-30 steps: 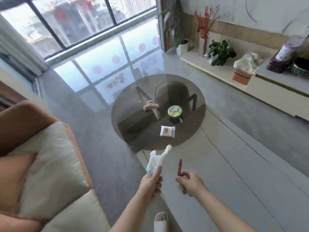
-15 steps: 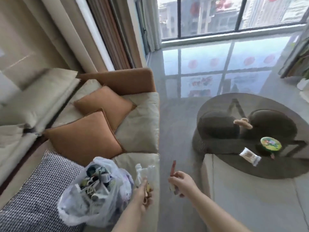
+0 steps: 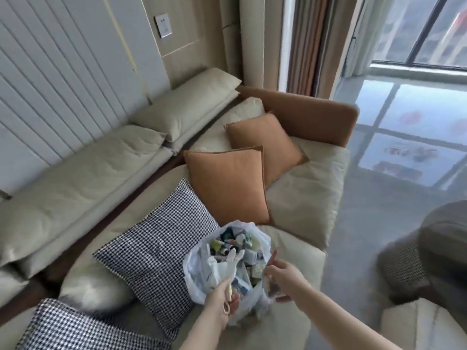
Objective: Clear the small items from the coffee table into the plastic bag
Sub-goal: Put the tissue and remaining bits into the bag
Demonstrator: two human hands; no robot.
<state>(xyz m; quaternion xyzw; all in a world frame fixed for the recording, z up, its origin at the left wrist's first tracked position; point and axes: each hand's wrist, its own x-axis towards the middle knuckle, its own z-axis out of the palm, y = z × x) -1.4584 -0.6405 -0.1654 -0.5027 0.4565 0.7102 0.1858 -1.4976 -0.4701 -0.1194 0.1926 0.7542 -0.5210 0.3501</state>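
A white plastic bag (image 3: 199, 281) full of several small items sits open on the sofa seat. My left hand (image 3: 221, 301) grips a small white plush rabbit (image 3: 228, 263) by its base and holds it over the bag's mouth. My right hand (image 3: 284, 277) pinches a thin red stick (image 3: 273, 256) at the bag's right rim, with a small packet (image 3: 271, 286) tucked under its fingers. The round glass coffee table (image 3: 439, 251) shows only as a dark edge at the right.
A beige sofa (image 3: 303, 198) with two orange cushions (image 3: 227, 188) and a black-and-white checked cushion (image 3: 156, 248) lies ahead. Another checked cushion (image 3: 70, 329) is at the bottom left. Grey floor (image 3: 374, 218) runs between sofa and table.
My view has swung left from the coffee table to the sofa. Both hands have carried the rabbit and the red stick over to the bag's opening.
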